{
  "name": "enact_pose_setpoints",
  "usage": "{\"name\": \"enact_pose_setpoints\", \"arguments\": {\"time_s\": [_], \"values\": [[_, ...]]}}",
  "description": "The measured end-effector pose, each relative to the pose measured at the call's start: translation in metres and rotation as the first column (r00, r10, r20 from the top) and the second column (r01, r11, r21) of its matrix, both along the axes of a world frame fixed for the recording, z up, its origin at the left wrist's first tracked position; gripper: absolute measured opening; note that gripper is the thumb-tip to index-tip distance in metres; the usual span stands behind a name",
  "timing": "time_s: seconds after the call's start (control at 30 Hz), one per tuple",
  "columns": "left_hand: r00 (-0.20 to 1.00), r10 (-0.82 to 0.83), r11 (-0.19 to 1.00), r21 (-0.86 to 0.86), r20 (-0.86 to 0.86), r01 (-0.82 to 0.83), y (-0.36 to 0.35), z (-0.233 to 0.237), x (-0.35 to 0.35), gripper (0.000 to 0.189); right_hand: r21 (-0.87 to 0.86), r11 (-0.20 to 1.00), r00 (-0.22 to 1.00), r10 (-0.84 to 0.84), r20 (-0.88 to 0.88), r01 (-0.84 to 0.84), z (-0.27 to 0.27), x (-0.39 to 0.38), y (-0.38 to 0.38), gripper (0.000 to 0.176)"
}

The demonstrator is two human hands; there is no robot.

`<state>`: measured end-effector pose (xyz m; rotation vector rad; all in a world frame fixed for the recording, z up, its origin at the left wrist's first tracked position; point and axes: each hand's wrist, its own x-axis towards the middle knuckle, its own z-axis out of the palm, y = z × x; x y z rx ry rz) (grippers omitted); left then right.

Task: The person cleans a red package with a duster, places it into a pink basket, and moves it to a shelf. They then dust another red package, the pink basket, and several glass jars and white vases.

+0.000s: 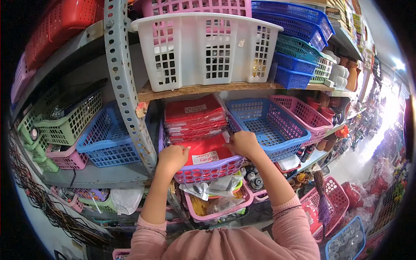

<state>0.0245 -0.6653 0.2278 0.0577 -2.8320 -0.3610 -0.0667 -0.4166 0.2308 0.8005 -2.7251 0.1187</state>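
Observation:
A purple basket (207, 170) on the shelf holds a neat stack of red packets (196, 110) in clear plastic, the top one with a handwritten white label. In front of that stack lies another red packet (200, 147), also labelled. My left hand (172, 158) is closed at this packet's left edge, above the basket's side. At the right edge, my right hand (244, 143) has its fingers curled in the same way. Whether either hand also touches the basket rim cannot be made out.
A blue basket (277, 145) and a pink basket (323, 127) stand to the right. Overhead, a white basket (186, 52) rests on a wooden shelf (182, 90). A metal post (125, 86) rises at the left. Below sits a pink basket of plastic-wrapped goods (247, 203).

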Motion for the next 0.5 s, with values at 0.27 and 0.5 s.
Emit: {"name": "enact_pose_setpoints", "arguments": {"time_s": [0.27,0.5], "values": [[0.990,-0.035,0.998,0.044,-0.137,0.042,-0.002,-0.007,-0.002,0.034,0.048,0.997,0.997,0.068,-0.049,-0.066,-0.002,-0.002,0.001,0.040],[0.668,-0.105,0.981,0.036,-0.737,0.193,0.069,0.010,0.048,0.015,-0.627,0.734,0.956,0.104,-0.274,-0.260,0.000,0.086,0.055,0.018]]}}
